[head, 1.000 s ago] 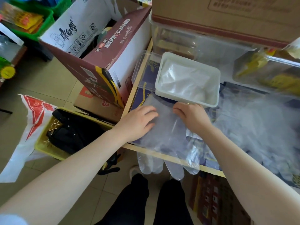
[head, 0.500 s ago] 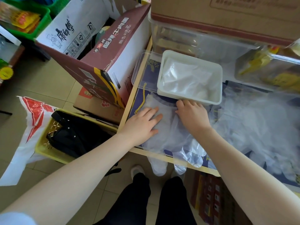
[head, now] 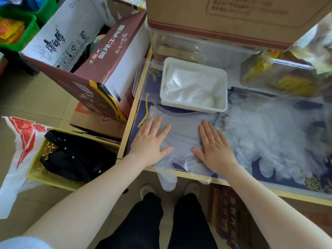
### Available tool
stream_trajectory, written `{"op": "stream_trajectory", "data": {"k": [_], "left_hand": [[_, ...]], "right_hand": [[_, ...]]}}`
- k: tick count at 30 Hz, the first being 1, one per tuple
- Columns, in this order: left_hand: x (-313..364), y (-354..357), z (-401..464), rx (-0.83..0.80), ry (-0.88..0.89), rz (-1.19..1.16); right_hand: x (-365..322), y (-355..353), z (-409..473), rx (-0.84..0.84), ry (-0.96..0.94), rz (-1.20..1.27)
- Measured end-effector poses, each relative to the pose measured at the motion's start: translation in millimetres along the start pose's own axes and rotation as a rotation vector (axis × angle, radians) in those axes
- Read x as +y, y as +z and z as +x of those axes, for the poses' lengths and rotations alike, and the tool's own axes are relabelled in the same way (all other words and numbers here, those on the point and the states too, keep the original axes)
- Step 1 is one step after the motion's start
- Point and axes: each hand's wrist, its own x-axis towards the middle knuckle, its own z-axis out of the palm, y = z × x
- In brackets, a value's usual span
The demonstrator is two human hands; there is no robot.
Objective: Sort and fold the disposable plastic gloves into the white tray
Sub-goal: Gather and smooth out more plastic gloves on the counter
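A clear disposable plastic glove [head: 181,139] lies flat at the near edge of the tabletop [head: 179,174], its finger end hanging over the edge toward the floor. The left hand [head: 150,141] presses on its left side with straight fingers spread apart, palm down. The right hand [head: 214,146] presses on its right side, fingers straight and close together, thumb out, a thin ring on one finger. Just beyond the glove, nearly touching its far edge, sits the white tray [head: 193,106] with folded gloves inside. To the right of the right hand spreads a loose pile of gloves [head: 276,133] on the blue patterned cloth. A clear plastic lid [head: 143,79] lies partly under the tray's left side. On the floor to the left stands a maroon cardboard box [head: 107,69] and a yellow basket [head: 38,169] holding a black bag [head: 75,157].
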Motion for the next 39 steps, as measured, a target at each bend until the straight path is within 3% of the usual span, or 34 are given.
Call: {"op": "stream_trajectory", "data": {"k": [6, 9, 11, 15, 22, 24, 26, 28, 30, 32, 34, 37, 39], "left_hand": [[15.3, -10.7, -0.3, -0.128, -0.056, 0.088], [22.1, -19.3, 1.2, -0.154, -0.091, 0.088], [31.5, -26.3, 1.1, -0.080, -0.100, 0.036], [63.4, -38.6, 5.6, 0.158, 0.030, -0.100], [136.7, -45.6, 42.1, 0.277, 0.242, -0.332], [158.6, -49.8, 54.3, 0.288, 0.239, -0.456], [179.6, -60.0, 66.7, 0.312, 0.232, -0.619], [198.4, -76.1, 76.6, 0.345, 0.241, -0.758], [212.0, -93.6, 83.1, 0.365, 0.306, -0.807], [219.0, -107.1, 85.8, 0.397, 0.401, -0.682], [221.9, -119.4, 84.2, 0.316, 0.403, -0.730], [218.8, -130.7, 76.8, 0.131, 0.253, -1.099], [210.7, -134.1, 71.5, 0.135, 0.157, -1.217]], "right_hand": [[31.5, -12.2, -21.0, -0.082, -0.002, 0.078], [58.9, -22.8, -32.0, 0.182, 0.162, 0.373], [84.8, -22.5, -31.1, 0.278, 0.377, 0.493], [131.2, -17.3, -20.6, 0.150, 0.559, 0.444], [157.7, -13.1, -18.4, 0.270, 0.445, 0.417], [166.4, -19.3, -19.6, 0.328, 0.480, 0.604], [169.3, -43.3, -27.2, 0.358, 0.475, 1.022], [170.7, -75.6, -41.1, 0.280, 0.321, 1.371], [175.5, -103.4, -56.2, 0.121, 0.118, 1.450], [182.2, -122.0, -64.2, -0.007, 0.014, 1.519], [191.5, -131.4, -65.1, -0.054, -0.002, 1.603], [201.2, -136.7, -58.4, -0.046, 0.036, 1.618], [205.5, -138.5, -52.7, -0.033, 0.066, 1.585]]}}
